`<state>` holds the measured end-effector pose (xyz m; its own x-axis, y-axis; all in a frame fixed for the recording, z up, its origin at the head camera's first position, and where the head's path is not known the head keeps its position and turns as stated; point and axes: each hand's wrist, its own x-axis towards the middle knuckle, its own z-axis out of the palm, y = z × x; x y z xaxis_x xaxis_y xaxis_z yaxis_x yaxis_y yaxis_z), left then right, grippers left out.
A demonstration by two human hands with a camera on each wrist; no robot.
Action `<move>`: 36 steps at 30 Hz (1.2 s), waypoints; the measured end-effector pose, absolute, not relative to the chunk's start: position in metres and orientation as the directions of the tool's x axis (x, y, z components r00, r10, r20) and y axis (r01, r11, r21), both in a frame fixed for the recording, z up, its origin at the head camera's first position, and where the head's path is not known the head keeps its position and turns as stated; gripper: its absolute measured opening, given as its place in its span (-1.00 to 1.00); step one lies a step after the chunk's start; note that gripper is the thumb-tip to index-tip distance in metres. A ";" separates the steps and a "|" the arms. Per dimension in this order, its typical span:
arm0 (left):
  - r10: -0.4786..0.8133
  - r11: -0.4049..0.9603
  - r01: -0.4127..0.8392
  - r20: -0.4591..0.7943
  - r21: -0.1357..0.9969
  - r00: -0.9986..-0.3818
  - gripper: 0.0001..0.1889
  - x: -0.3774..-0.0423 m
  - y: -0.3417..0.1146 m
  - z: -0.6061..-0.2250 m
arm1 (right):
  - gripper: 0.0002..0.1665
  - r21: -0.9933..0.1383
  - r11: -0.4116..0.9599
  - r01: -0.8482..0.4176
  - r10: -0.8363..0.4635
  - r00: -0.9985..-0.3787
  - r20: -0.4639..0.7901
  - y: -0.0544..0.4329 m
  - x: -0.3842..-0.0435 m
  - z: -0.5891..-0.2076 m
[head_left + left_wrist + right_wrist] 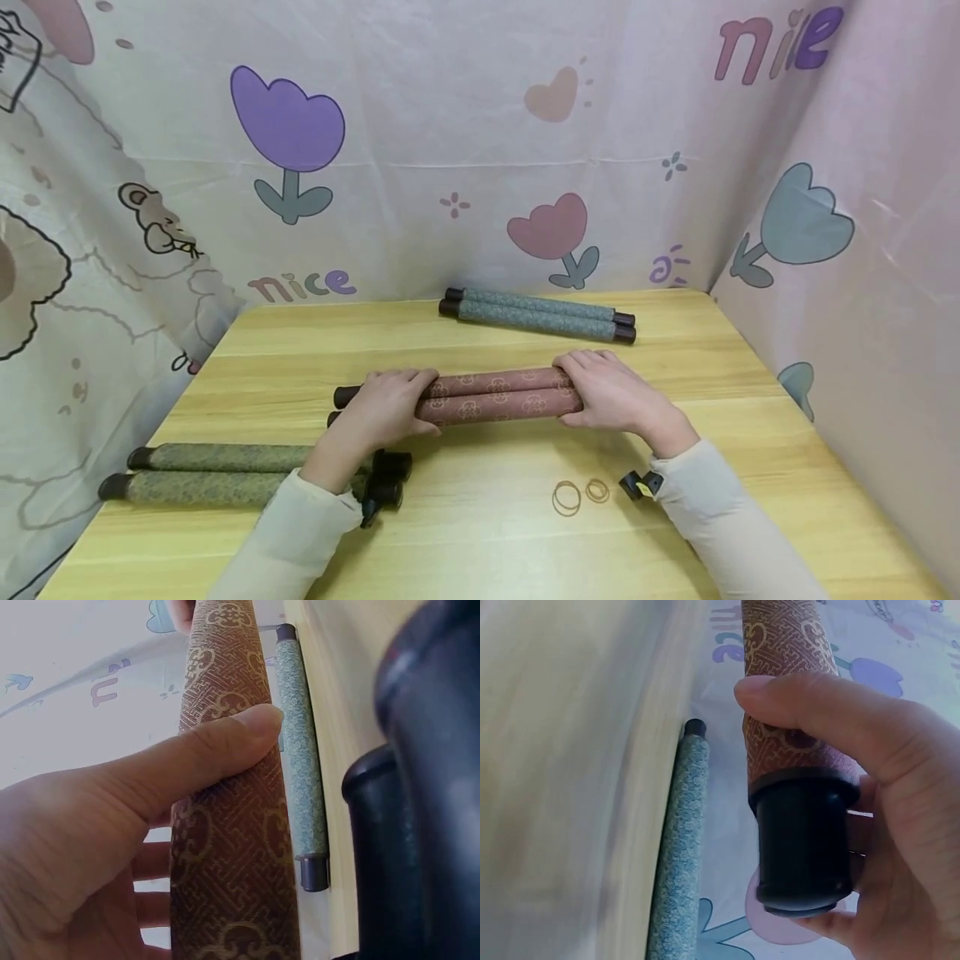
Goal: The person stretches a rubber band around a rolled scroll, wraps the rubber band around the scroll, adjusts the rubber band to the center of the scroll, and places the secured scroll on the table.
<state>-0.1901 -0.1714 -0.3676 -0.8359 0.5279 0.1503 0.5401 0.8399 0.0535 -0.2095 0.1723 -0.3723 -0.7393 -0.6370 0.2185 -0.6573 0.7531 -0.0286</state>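
Note:
Two red-brown patterned scrolls [498, 397], side by side with dark end knobs, are held over the middle of the table. My left hand [390, 408] grips them toward their left end, its thumb lying across the patterned cloth in the left wrist view. Around their right end my right hand [615, 393] is curled; in the right wrist view its thumb presses the cloth just above a black knob [802, 844]. Most of the fingers are hidden behind the scrolls. On the table below the right hand lie thin rubber bands [567, 509].
Two blue-grey scrolls [536, 317] lie together at the back of the wooden table [487, 542]. At the front left rest two green scrolls [217, 489], partly covered by my left sleeve. Printed cloth [420, 108] hangs along the table's back and sides.

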 end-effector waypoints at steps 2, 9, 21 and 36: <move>0.533 0.836 0.545 0.151 0.053 -0.832 -0.14 -0.190 -0.171 -0.368 | -0.14 -0.007 0.750 -0.661 -0.644 -0.732 0.221 0.171 -0.210 -0.374; 0.545 0.825 0.560 0.155 0.075 -0.824 -0.14 -0.190 -0.172 -0.366 | -0.09 0.057 0.718 -0.694 -0.682 -0.684 0.258 0.166 -0.210 -0.378; 0.562 0.809 0.580 0.166 0.095 -0.810 -0.15 -0.190 -0.168 -0.367 | 0.01 0.024 0.685 -0.728 -0.701 -0.650 0.292 0.157 -0.208 -0.378; 0.567 0.802 0.578 0.108 0.152 -0.816 -0.14 -0.200 -0.168 -0.375 | 0.04 -0.056 0.782 -0.621 -0.611 -0.781 0.125 0.170 -0.210 -0.375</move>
<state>-0.1997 -0.1685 -0.3754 -0.8163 0.5674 0.1085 0.5776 0.8020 0.1518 -0.2098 0.1701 -0.3754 -0.7813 -0.6114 0.1255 -0.6209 0.7819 -0.0565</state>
